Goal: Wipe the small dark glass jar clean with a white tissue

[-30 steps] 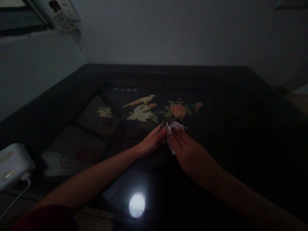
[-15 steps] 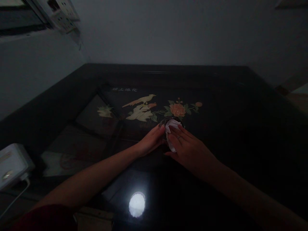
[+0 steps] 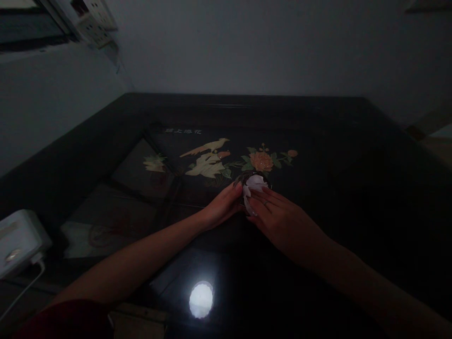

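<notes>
In the middle of the head view, my left hand (image 3: 222, 207) grips the left side of a small dark, shiny, round vessel (image 3: 241, 177), whose rim shows above my fingers. It may be glass; the dim light hides most of its shape. A crumpled white tissue or cloth (image 3: 256, 181) lies at its mouth. My right hand (image 3: 282, 219), with a ring on one finger, is closed over that white piece and presses it against the vessel. Its thumb and fingertips are partly tucked into the folds.
The glossy black tabletop (image 3: 339, 141) bears inlaid flowers (image 3: 261, 161), a bird (image 3: 206, 147) and white characters. A white box-shaped device (image 3: 21, 240) with a cable (image 3: 30, 285) is at the left edge. Power sockets (image 3: 93, 28) hang on the wall behind. Light reflects near the front.
My right hand has shifted slightly, its fingers and thumb moving up over the white piece, which is folded differently now. My left hand keeps its grip in the same place.
</notes>
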The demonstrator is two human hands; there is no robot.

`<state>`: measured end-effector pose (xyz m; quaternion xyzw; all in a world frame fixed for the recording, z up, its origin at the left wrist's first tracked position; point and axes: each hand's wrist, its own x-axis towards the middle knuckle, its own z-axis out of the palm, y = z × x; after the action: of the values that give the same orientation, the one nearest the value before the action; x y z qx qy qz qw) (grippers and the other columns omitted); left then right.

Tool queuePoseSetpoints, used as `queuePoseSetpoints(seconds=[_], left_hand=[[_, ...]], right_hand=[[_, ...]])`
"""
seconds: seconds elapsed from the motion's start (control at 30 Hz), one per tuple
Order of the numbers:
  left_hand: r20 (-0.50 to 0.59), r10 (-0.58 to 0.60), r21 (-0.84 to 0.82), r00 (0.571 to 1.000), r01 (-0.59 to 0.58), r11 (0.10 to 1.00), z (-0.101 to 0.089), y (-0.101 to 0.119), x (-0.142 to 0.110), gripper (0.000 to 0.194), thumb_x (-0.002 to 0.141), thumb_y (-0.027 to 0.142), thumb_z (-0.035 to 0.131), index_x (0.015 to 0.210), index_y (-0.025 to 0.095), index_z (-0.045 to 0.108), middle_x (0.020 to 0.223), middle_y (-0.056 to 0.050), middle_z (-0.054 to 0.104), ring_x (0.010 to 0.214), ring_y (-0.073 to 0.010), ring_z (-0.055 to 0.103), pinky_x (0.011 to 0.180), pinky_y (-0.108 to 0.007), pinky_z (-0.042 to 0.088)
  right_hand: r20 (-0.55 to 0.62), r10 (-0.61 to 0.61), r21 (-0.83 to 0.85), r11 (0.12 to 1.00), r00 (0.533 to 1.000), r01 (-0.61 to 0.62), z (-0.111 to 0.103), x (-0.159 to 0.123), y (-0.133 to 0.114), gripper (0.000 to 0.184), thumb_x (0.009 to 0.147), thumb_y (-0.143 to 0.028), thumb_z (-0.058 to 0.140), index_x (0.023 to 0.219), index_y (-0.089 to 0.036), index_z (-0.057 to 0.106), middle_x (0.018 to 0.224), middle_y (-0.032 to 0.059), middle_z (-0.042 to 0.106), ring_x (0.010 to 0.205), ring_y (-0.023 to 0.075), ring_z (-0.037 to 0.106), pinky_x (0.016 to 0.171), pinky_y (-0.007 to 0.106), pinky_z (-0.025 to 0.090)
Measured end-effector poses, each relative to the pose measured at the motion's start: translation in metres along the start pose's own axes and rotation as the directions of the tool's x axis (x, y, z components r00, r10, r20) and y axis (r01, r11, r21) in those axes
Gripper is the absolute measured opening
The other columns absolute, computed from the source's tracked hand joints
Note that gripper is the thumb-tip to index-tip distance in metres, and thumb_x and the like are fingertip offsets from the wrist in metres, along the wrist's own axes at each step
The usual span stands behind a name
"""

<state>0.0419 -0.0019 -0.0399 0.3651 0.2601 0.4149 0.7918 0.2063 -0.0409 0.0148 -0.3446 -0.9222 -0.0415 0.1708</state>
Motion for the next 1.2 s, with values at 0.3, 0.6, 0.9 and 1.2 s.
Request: queuePoseSetpoints(seconds=[0.3, 0.6, 0.9, 1.2], left_hand=[[-0.011, -0.008, 0.012, 1.0, 0.008, 1.0, -0.002, -0.003, 0.0, 0.057, 0.071, 0.055, 0.071, 0.113, 0.017, 0.06, 0.109, -0.009, 0.065, 0.087, -0.0175, 0.062, 0.073, -0.027, 0.047], [0.028, -0.002, 0.023, 1.0, 0.001, 1.0, -0.001, -0.002, 0.001, 0.053, 0.069, 0.054, 0.073, 0.104, 0.017, 0.061, 0.088, -0.003, 0.064, 0.07, -0.0129, 0.059, 0.065, -0.026, 0.047], [-0.011, -0.008, -0.002, 1.0, 0.008, 1.0, 0.0, -0.001, 0.001, 0.054, 0.067, 0.054, 0.075, 0.105, 0.018, 0.061, 0.097, -0.005, 0.064, 0.078, -0.0142, 0.06, 0.068, -0.025, 0.048], [0.011, -0.007, -0.02, 1.0, 0.007, 1.0, -0.001, -0.003, 0.001, 0.05, 0.07, 0.052, 0.073, 0.105, 0.018, 0.062, 0.094, -0.004, 0.064, 0.075, -0.0126, 0.059, 0.069, -0.024, 0.047]], right_hand=[[0.034, -0.054, -0.04, 0.998, 0.998, 0.056, 0.002, -0.003, 0.003, 0.037, 0.089, -0.004, 0.041, 0.122, 0.0, 0.056, 0.123, 0.0224, 0.063, 0.12, 0.0273, 0.058, 0.104, 0.044, 0.046], [0.039, -0.036, -0.051, 0.998, 0.999, 0.038, -0.011, -0.002, -0.002, 0.036, 0.085, -0.002, 0.044, 0.117, -0.002, 0.061, 0.116, 0.0212, 0.068, 0.11, 0.0267, 0.064, 0.099, 0.041, 0.051], [-0.029, 0.01, -0.024, 1.0, 1.0, -0.011, 0.004, -0.001, -0.002, 0.037, 0.087, -0.002, 0.04, 0.121, -0.001, 0.055, 0.122, 0.0223, 0.064, 0.119, 0.027, 0.059, 0.1, 0.043, 0.049], [-0.001, -0.015, -0.065, 0.998, 1.0, 0.015, -0.005, -0.001, 0.0, 0.029, 0.087, -0.003, 0.045, 0.109, -0.003, 0.065, 0.112, 0.0201, 0.069, 0.111, 0.0261, 0.064, 0.103, 0.043, 0.047]])
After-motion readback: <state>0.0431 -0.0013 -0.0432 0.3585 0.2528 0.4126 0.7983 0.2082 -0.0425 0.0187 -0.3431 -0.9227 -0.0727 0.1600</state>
